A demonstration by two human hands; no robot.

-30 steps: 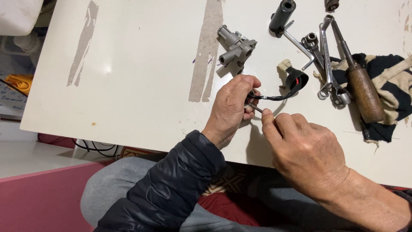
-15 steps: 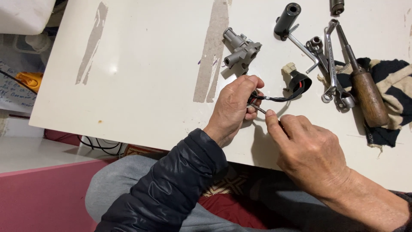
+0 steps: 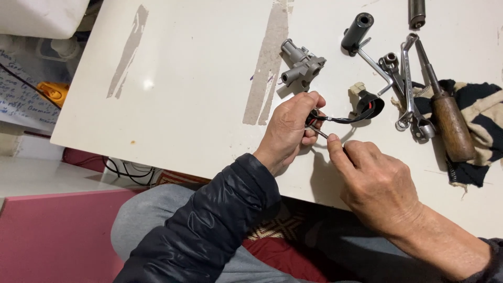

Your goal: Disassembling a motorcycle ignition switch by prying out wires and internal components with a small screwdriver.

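White table [image 3: 199, 78] with worn grey patches, pink floor at 8 o'clock. Left hand [image 3: 291, 128] is closed around one end of a short black-and-red wire lead [image 3: 340, 119], fingers curled tight. Right hand [image 3: 374, 186], at 5 o'clock from the left, pinches a thin metal pin or probe [image 3: 318, 132] between thumb and forefinger; its tip sits at the left hand's fingertips. The lead runs toward 3 o'clock to a small black connector with a beige plug [image 3: 364, 102], resting on the table. Lead looks light, limp and thin, probably easy to kink or pull out; best held near the end, as it is now, not mid-span. Pin looks stiff and slippery. Grey metal valve body [image 3: 303, 64] lies just at 12 o'clock of the left hand. Spanners [image 3: 411, 89], black socket handle [image 3: 357, 31] and wooden-handled tool [image 3: 449, 126] on a striped rag [image 3: 482, 105] lie at 2 o'clock.
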